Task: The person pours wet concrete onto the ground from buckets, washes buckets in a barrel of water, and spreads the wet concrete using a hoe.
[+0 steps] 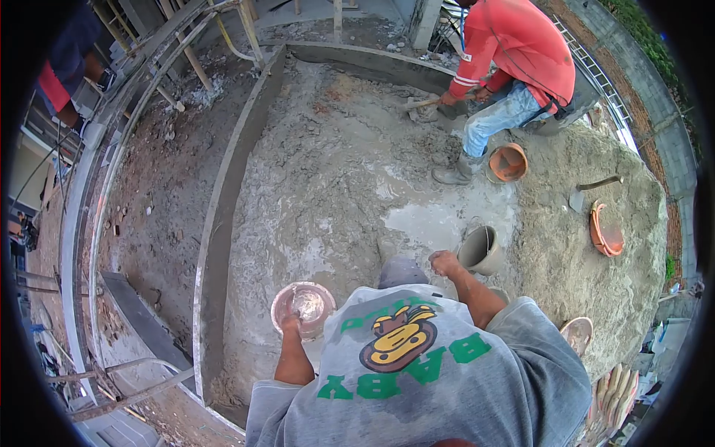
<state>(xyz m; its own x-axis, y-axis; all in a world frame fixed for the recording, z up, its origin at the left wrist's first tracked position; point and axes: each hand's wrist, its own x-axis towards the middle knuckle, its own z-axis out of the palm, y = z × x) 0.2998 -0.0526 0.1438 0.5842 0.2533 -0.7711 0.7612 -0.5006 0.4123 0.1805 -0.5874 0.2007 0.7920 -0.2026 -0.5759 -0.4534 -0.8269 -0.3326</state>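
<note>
My left hand (290, 323) grips the near rim of a round pinkish basin (277, 305), which is crusted with cement and has a pale wet mix inside. My right hand (445, 263) is curled closed beside a grey cement-coated bucket (488, 264). The bucket leans, its mouth toward the upper left, with a thin handle across it. What my right fingers hold, if anything, is too small to make out. Wet grey mortar (320, 179) spreads over the ground in front of me.
Ahead on the right, a co-worker in a red shirt (521, 37) bends over a wooden-handled tool (423, 104) beside an orange bucket (509, 162). A sand heap (566, 194) holds a hoe (598, 184) and an orange tub (605, 232). A raised form edge (223, 208) borders the left.
</note>
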